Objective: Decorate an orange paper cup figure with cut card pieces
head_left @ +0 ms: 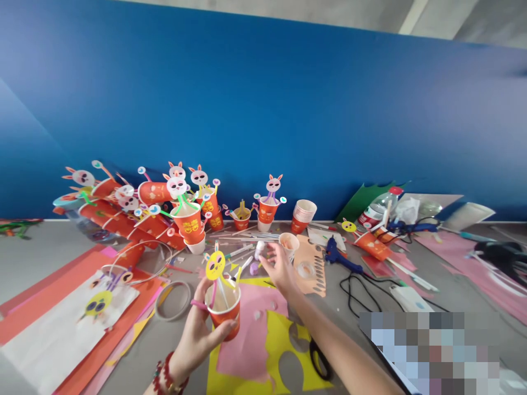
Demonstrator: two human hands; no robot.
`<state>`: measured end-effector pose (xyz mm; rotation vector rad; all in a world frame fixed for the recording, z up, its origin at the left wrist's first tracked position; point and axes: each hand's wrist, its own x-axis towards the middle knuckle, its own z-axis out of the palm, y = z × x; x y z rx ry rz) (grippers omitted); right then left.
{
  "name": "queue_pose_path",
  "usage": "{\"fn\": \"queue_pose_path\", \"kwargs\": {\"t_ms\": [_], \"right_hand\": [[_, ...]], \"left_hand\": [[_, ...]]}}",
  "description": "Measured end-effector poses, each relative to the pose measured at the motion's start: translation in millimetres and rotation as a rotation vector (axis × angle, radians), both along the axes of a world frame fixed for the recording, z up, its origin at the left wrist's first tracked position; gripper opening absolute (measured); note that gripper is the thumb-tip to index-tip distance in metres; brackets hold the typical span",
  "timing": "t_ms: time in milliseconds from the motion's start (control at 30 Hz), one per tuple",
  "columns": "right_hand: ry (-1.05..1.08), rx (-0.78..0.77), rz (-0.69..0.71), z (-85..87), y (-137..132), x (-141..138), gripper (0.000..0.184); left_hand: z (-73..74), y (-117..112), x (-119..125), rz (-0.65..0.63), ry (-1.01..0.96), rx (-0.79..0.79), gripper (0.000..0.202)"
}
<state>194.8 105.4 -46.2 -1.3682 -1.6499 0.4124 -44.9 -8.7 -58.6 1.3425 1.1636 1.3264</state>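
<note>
My left hand is closed around a red paper cup with a white inside. A yellow paper rabbit face stands up from the cup, with pink and yellow strips at its sides. My right hand reaches over the table with thumb and fingers apart, just right of a small white-and-purple tube. A purple piece lies below that tube. Behind the right hand is a white-rimmed cup. Pink paper lies on cut yellow paper beneath my hands.
Finished-looking rabbit cups crowd the left and back. Stacked cups stand by the blue panel. A blue glue gun with a black cord, scissors, a tape roll and a bottle lie around.
</note>
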Motion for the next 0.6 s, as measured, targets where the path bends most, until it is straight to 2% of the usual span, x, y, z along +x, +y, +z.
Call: {"fn": "queue_pose_path", "kwargs": {"t_ms": [100, 233, 333, 467, 600], "right_hand": [[-0.052, 0.02, -0.016, 1.9, -18.6, -4.3, 0.012], [-0.143, 0.045, 0.107, 0.7, -29.8, -16.2, 0.016], [-0.158, 0.049, 0.167, 5.4, -28.3, -17.9, 0.011], [-0.108, 0.061, 0.18, 28.9, -14.0, -1.7, 0.009], [-0.053, 0.089, 0.127, 51.7, 13.5, 18.8, 0.014]], "left_hand": [[3.0, -1.2, 1.7, 0.0, -0.021, -0.012, 0.086], [5.3, -3.1, 1.6, -0.036, -0.005, -0.008, 0.086], [3.4, -4.3, 0.5, -0.02, 0.015, 0.006, 0.085], [-3.4, -3.9, -0.2, -0.018, 0.014, 0.015, 0.088], [-8.1, -3.5, -0.2, -0.042, 0.037, 0.024, 0.089]]}}
